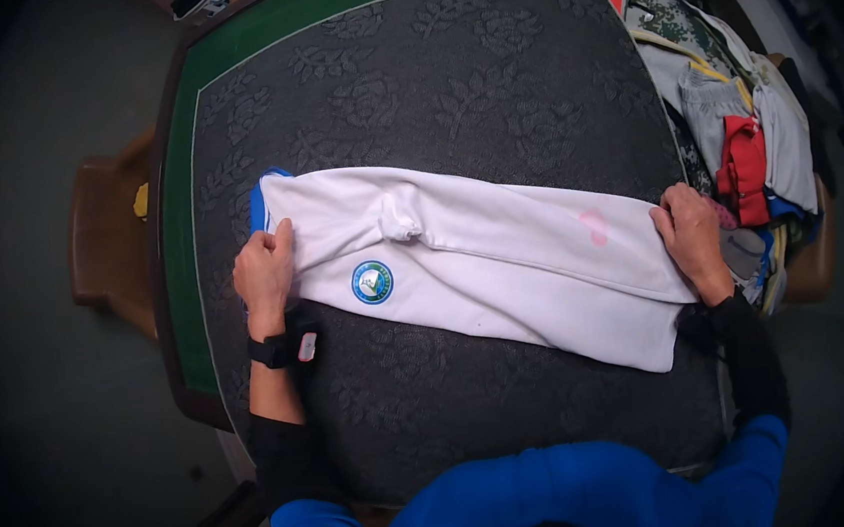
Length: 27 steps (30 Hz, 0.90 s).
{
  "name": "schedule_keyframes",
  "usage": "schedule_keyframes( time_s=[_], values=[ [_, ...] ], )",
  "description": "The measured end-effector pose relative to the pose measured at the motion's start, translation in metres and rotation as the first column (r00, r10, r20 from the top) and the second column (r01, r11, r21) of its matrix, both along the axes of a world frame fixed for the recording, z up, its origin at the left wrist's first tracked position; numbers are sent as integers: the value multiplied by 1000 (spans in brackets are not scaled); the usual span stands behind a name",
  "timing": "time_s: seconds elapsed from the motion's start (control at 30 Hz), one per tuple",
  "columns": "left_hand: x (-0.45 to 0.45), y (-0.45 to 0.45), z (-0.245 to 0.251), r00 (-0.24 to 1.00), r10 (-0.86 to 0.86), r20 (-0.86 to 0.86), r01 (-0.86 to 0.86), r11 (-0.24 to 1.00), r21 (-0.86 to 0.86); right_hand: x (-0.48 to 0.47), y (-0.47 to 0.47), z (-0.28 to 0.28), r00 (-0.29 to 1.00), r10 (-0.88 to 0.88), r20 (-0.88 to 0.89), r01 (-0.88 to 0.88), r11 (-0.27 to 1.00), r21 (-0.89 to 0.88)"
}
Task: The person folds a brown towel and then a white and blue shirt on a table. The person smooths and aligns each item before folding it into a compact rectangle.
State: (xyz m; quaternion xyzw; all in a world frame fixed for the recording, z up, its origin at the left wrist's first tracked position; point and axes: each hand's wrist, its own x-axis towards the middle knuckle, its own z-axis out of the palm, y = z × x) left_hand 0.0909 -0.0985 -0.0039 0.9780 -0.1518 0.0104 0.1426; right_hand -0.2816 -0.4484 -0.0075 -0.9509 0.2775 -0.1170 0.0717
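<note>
A white shirt (465, 237) with a blue collar (257, 206) lies folded lengthwise on a dark floral-patterned mat. Near its collar end is a round blue-and-green badge (373, 282), and a pink stain (595, 227) shows toward the other end. My left hand (264, 270) pinches the fabric beside the collar. At the opposite end, my right hand (687, 240) grips the edge of the cloth between thumb and fingers. A bunched fold (401, 220) stands up along the upper middle. The fingertips of both hands are partly hidden.
Under the shirt, the dark mat (434, 405) covers most of a green-topped table (192, 299). A pile of clothes (724, 101) rests on a chair beyond the right edge. Another brown chair (107, 231) stands at the left. A small red-edged tag (307, 346) is beside my left wrist.
</note>
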Motion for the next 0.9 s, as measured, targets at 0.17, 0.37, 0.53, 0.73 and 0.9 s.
schedule_keyframes(
  time_s=[0.17, 0.37, 0.53, 0.73, 0.9],
  values=[
    [-3, -1, -11, 986, -118, 115, 132, 983, -127, 3, 3, -10, 995, 12, 96, -8, 999, -47],
    [1, -1, -21, 967, -133, 219, 203, 919, -337, -2, -2, -22, 983, 47, 179, -32, 996, -83],
    [20, 20, -22, 968, -147, 205, 201, 939, -277, -7, -5, -29, 972, 55, 226, -46, 998, -46],
    [28, 32, -36, 971, -206, 122, 229, 950, -213, -5, -6, -30, 961, 69, 267, -65, 998, -26],
    [17, 27, -24, 967, -101, 232, 164, 948, -271, -6, -6, -32, 955, 55, 291, -60, 998, 8]
  ],
)
